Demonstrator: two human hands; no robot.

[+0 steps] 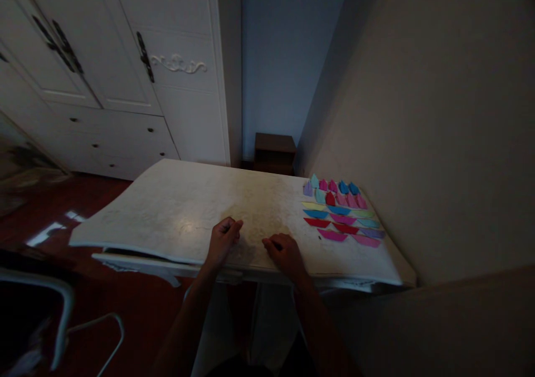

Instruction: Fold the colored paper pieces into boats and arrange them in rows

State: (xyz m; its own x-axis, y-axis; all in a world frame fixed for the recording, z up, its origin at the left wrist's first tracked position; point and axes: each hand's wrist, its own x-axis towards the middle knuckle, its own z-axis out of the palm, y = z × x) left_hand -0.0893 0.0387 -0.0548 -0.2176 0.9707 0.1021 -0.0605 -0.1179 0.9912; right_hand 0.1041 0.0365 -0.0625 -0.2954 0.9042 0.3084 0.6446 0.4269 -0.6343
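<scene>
My left hand (222, 242) is loosely curled at the table's near side, thumb towards the fingers, and nothing shows in it. A short gap to its right, my right hand (288, 254) rests near the front edge with its fingers folded in, and I see nothing held there either. Both are over the pale, stained tabletop (200, 198). Nearest to my right hand lies a magenta paper boat (332, 235). It belongs to rows of folded paper boats, among them a red one (316, 222). Behind them stand smaller folded paper pieces, such as a blue one (343, 187).
A wall (418, 143) runs along the table's right end. Beyond the table are a white wardrobe (188, 109) and a small brown cabinet (275, 143). A metal-framed chair (62, 304) stands at lower left on the red floor (100, 198). A tiny dark speck lies beside the boats.
</scene>
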